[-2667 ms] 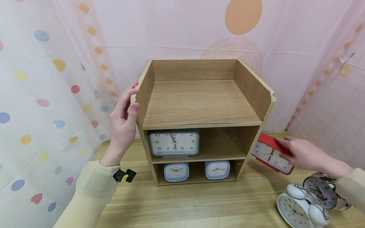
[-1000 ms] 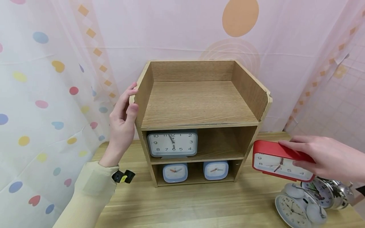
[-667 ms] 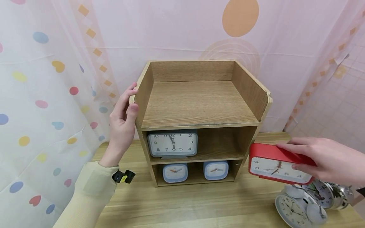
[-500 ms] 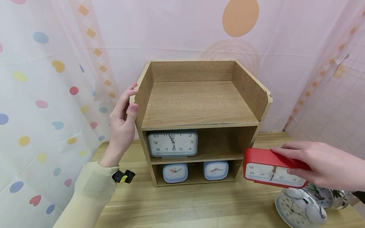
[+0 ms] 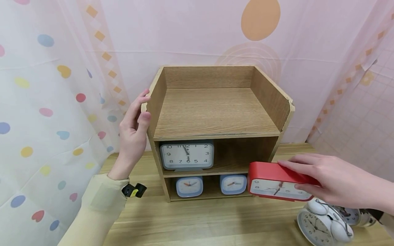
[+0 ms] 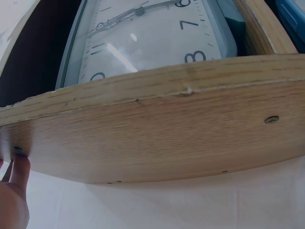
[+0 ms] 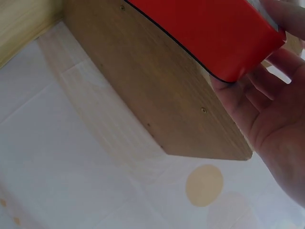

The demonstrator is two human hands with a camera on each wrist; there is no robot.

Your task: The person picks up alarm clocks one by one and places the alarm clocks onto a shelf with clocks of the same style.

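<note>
In the head view my right hand [image 5: 330,179] grips a red rectangular alarm clock [image 5: 267,172] by its right end, thumb in front and fingers over the top. The clock hangs before the lower right corner of a wooden shelf unit [image 5: 220,112], covering part of its right side panel. In the right wrist view the red clock [image 7: 214,33] is close to the unit's outer side panel [image 7: 162,90]. My left hand [image 5: 132,136] rests against the unit's left side panel near the top; one fingertip touches its outer face in the left wrist view.
A grey-blue clock [image 5: 186,154] stands at the left of the middle shelf. Two small blue clocks, left [image 5: 189,186] and right [image 5: 233,184], sit on the bottom shelf. A white twin-bell clock [image 5: 323,222] and a silver clock [image 5: 351,215] lie on the table [image 5: 184,222] at right.
My right hand has brought the red clock leftward from the unit's right side to its front corner, levelling the tilted clock on the way. The left hand stays against the side panel.
</note>
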